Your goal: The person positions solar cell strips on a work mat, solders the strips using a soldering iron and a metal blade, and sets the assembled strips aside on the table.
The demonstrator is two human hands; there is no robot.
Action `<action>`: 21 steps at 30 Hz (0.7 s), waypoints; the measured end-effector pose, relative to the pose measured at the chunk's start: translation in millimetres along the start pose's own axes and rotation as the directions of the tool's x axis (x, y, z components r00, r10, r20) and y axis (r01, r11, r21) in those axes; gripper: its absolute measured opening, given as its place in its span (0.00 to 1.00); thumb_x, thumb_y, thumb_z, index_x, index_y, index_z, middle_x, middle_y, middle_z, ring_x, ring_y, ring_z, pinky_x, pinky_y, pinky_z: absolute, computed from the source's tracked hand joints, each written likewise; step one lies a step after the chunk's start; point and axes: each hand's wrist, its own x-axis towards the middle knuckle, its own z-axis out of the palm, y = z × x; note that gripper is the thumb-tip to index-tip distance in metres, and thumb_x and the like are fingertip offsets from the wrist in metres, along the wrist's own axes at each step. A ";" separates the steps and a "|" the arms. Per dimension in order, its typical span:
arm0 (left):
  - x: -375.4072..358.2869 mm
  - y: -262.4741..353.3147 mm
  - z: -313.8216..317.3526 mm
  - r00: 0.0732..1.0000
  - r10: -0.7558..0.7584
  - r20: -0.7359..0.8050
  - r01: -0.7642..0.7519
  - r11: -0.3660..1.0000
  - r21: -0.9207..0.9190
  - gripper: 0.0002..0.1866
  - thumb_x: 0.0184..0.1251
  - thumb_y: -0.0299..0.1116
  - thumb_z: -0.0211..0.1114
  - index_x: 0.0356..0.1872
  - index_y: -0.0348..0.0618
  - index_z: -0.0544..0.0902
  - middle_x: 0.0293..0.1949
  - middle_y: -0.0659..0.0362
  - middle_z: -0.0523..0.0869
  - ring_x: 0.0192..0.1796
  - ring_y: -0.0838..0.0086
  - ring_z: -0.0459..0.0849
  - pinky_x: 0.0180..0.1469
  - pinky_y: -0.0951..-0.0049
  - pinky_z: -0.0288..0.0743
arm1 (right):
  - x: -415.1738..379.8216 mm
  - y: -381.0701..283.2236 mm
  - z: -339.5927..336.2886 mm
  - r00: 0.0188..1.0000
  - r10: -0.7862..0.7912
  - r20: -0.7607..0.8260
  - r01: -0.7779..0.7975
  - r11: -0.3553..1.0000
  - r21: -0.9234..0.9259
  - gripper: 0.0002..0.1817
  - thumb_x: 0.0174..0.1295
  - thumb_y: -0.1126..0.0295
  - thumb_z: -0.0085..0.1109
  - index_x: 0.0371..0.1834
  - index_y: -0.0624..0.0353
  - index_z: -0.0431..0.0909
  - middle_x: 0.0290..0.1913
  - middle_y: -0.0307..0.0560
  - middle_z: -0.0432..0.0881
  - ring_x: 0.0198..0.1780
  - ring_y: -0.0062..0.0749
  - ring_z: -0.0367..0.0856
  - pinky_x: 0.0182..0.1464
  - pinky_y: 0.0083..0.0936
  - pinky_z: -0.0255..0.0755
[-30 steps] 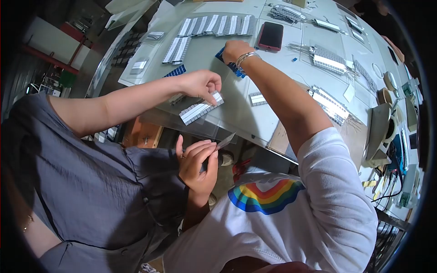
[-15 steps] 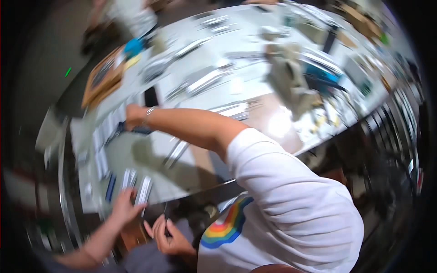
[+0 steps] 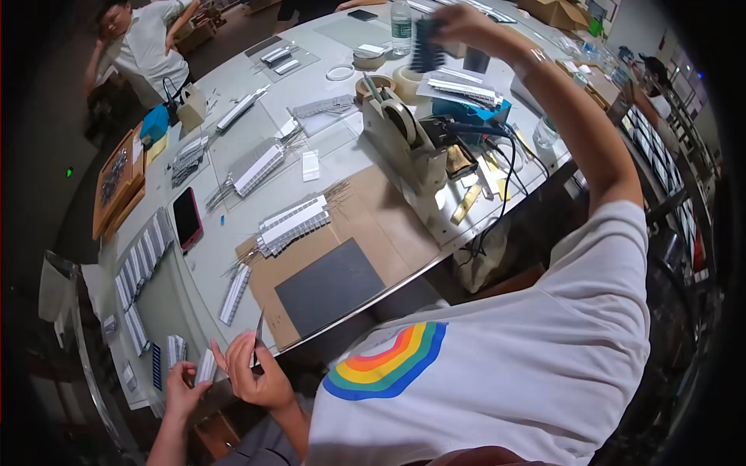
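Observation:
My right arm, in a white sleeve, stretches to the far right part of the table. My right hand (image 3: 465, 27) is closed on a dark ridged block (image 3: 427, 46), blurred, which hangs above the tabletop beside a water bottle (image 3: 401, 29). Just below it lies a stack of white strips (image 3: 465, 87). My left hand is out of view. At the lower left, a co-worker's two hands are at work: one hand (image 3: 185, 390) holds a white strip (image 3: 205, 366), the other (image 3: 260, 379) holds thin pointed tweezers (image 3: 259, 325).
A tape dispenser (image 3: 400, 144) stands among cables and tools. Bundles of strips with wire ends (image 3: 294, 225) lie on cardboard (image 3: 396, 210) near a dark mat (image 3: 330, 287). A phone (image 3: 186, 217), a row of strips (image 3: 146, 252) and wooden trays (image 3: 118, 186) are leftward. A person (image 3: 148, 46) stands behind.
My right hand has swung from the strip row at the left to the far right, carrying the dark block. The view has shifted. The co-worker's hands have come closer together.

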 end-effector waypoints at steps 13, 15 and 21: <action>27.7 47.2 48.6 0.991 -0.093 0.092 0.102 0.990 -0.097 0.10 0.54 0.13 0.65 0.36 0.37 0.86 0.36 0.56 0.90 0.43 0.64 0.89 0.74 0.44 0.59 | -36.9 107.8 53.7 0.938 -0.251 -0.239 0.288 0.949 0.132 0.10 0.49 0.79 0.75 0.33 0.51 0.89 0.46 0.40 0.84 0.54 0.34 0.78 0.59 0.29 0.70; 28.5 49.6 52.5 0.992 -0.087 0.096 0.096 0.991 -0.093 0.11 0.54 0.13 0.65 0.36 0.38 0.86 0.36 0.56 0.90 0.43 0.64 0.89 0.74 0.44 0.59 | -38.5 124.3 46.5 0.952 -0.283 -0.119 0.286 0.958 0.005 0.10 0.48 0.79 0.74 0.32 0.51 0.89 0.48 0.40 0.83 0.57 0.36 0.76 0.62 0.30 0.69; 27.1 55.2 57.1 0.987 -0.098 0.126 0.109 0.991 -0.081 0.08 0.57 0.16 0.65 0.37 0.35 0.85 0.38 0.53 0.89 0.44 0.63 0.88 0.75 0.46 0.58 | -48.8 139.2 24.4 0.979 -0.141 0.147 0.129 0.987 0.092 0.13 0.45 0.83 0.71 0.31 0.51 0.90 0.61 0.48 0.79 0.66 0.42 0.72 0.69 0.34 0.66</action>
